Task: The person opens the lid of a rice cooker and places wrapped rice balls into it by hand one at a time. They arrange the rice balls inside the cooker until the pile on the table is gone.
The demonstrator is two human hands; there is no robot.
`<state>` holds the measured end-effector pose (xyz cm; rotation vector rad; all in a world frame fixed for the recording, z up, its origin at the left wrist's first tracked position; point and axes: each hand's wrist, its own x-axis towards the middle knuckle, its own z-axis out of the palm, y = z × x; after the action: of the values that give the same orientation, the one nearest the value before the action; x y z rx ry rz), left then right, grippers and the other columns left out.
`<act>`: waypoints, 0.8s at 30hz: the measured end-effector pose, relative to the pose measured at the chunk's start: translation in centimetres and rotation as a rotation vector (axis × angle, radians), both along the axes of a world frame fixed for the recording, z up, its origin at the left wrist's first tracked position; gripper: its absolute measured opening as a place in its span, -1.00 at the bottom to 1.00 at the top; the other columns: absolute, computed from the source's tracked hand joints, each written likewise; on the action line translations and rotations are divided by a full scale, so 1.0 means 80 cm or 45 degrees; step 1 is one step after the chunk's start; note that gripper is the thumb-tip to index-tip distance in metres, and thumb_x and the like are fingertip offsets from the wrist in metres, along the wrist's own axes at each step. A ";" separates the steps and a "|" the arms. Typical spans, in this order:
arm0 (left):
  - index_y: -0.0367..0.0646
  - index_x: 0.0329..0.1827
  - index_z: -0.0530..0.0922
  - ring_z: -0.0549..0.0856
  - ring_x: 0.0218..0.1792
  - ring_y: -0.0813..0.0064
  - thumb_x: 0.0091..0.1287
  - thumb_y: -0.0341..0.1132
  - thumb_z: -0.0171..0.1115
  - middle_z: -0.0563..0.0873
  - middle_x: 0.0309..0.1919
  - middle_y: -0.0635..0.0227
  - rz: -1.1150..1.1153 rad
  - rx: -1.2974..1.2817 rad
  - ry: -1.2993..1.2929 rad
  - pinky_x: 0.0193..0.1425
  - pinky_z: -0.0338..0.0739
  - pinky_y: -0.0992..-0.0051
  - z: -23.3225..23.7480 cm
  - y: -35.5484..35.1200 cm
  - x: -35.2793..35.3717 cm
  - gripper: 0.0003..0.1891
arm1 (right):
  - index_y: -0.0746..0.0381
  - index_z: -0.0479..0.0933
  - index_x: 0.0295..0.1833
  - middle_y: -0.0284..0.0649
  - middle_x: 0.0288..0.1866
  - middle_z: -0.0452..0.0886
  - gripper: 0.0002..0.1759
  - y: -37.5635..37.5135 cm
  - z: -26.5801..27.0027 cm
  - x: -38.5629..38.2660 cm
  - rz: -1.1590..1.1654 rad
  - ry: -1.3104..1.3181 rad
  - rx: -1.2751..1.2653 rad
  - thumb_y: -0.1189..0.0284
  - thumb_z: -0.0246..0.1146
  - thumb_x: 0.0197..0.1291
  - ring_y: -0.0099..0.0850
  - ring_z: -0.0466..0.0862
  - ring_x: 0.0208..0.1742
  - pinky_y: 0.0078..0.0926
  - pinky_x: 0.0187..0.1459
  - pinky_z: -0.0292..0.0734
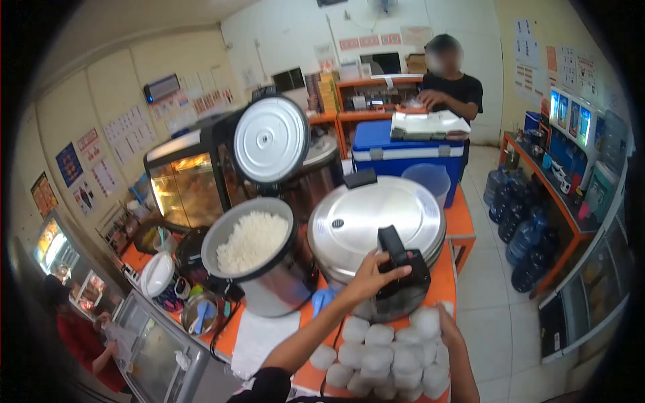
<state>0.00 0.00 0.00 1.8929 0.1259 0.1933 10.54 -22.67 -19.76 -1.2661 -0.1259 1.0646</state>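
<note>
My left hand (373, 274) reaches to the front of a large steel rice cooker (373, 218) with its lid down. The thumb and fingers are closed around the black lid handle (393, 247). At the right edge of a pile of rounded white packs (377, 358), which look like wrapped rice portions, is my right hand (453, 329). Its fingers curl against an upper white pack (426, 322), and the fingertips are partly hidden. Left of the closed cooker stands a second rice cooker (285, 285), lid (271, 139) raised, full of white rice (252, 242).
Behind the cookers are a blue cooler box (410, 151) and a clear plastic container (428, 181). A lit display case (188, 191) stands at left. A bowl with a blue scoop (203, 314) sits on the orange table (440, 282). Two other people (451, 87) are farther off.
</note>
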 end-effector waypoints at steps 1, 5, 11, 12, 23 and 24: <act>-0.11 0.17 0.61 0.57 0.16 0.51 0.24 -0.07 0.38 0.72 0.03 0.33 0.037 0.036 -0.041 0.57 -0.19 0.20 0.007 0.012 -0.010 -0.51 | 0.28 0.39 0.30 0.00 0.23 0.49 -0.24 0.025 -0.021 -0.010 0.000 0.027 -0.002 -0.17 -0.05 0.34 -0.29 0.46 0.28 -0.39 0.39 0.20; -0.13 0.14 0.63 0.59 0.12 0.49 0.14 -0.11 0.47 0.73 -0.06 0.31 0.099 -0.207 -0.131 0.39 0.25 0.38 0.030 -0.044 0.014 -0.49 | 0.31 0.43 0.22 -0.12 0.19 0.52 -0.36 -0.044 -0.017 0.051 0.276 -0.497 -0.447 -0.05 -0.02 0.39 -0.33 0.47 0.21 -0.43 0.28 0.27; -0.29 0.26 0.46 0.56 0.15 0.38 -0.26 -0.16 0.70 0.61 0.12 0.24 0.021 0.266 -0.402 0.29 0.36 0.43 0.163 0.020 0.043 -0.07 | 0.35 0.43 0.21 -0.12 0.14 0.51 -0.32 -0.008 -0.029 0.081 0.535 -0.437 -0.351 -0.08 0.02 0.37 -0.33 0.49 0.12 -0.45 0.21 0.34; -0.31 0.28 0.43 0.55 0.16 0.37 -0.28 -0.18 0.70 0.60 0.13 0.23 0.006 0.344 -0.294 0.30 0.35 0.42 0.188 0.031 0.048 -0.03 | 0.36 0.42 0.23 -0.09 0.18 0.49 -0.29 -0.008 -0.026 0.083 0.531 -0.402 -0.360 -0.10 0.01 0.37 -0.33 0.47 0.18 -0.45 0.24 0.32; -0.18 0.32 0.41 0.50 0.22 0.27 0.20 0.02 0.32 0.51 0.24 0.18 0.175 0.128 -0.341 0.28 0.40 0.29 0.362 0.272 0.165 -0.32 | 0.25 0.49 0.07 -0.19 -0.06 0.63 -0.45 -0.017 0.006 0.095 0.197 0.138 -0.156 -0.05 -0.01 0.41 -0.43 0.68 -0.14 -0.43 -0.09 0.61; -0.04 0.37 0.39 0.44 0.29 0.28 0.25 0.14 0.19 0.45 0.32 0.19 0.125 0.292 -0.284 0.32 0.32 0.12 0.372 0.265 0.174 -0.31 | 0.23 0.49 0.07 -0.20 -0.05 0.63 -0.47 -0.023 -0.003 0.096 0.148 0.196 -0.100 -0.04 0.03 0.39 -0.43 0.68 -0.14 -0.45 -0.09 0.62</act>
<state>13.93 21.23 29.77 2.0789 0.0463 0.5019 18.26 -24.49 -20.03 -1.2537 -0.0414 1.2737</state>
